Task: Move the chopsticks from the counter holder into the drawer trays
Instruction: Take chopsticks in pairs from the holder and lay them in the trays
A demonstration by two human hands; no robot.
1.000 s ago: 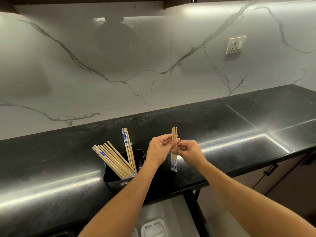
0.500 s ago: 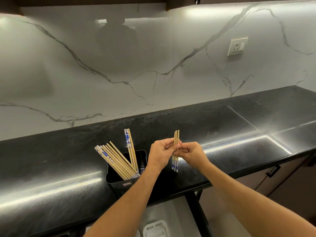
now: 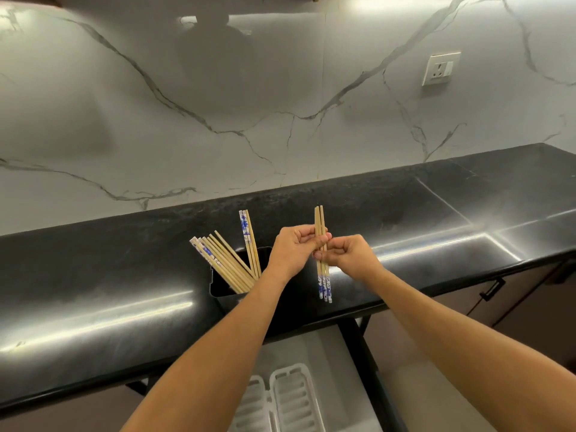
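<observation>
Nearest, at 6 o'clock, the white drawer trays show no chopsticks in the part visible, so the task looks barely begun. Over the worktop edge, the left hand and right hand meet, both pinching a held bundle at mid-length. Its long axis is upright, with plain tips at 12 o'clock and blue ends at 6. At their 9 o'clock, the holder carries the other chopsticks, fanned toward 11 and 12.

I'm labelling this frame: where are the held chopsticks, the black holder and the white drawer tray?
held chopsticks (image 3: 320, 219): head view, bare upper shafts.
black holder (image 3: 219, 283): head view, left side of opening.
white drawer tray (image 3: 294, 400): head view, ribbed floor.
</observation>
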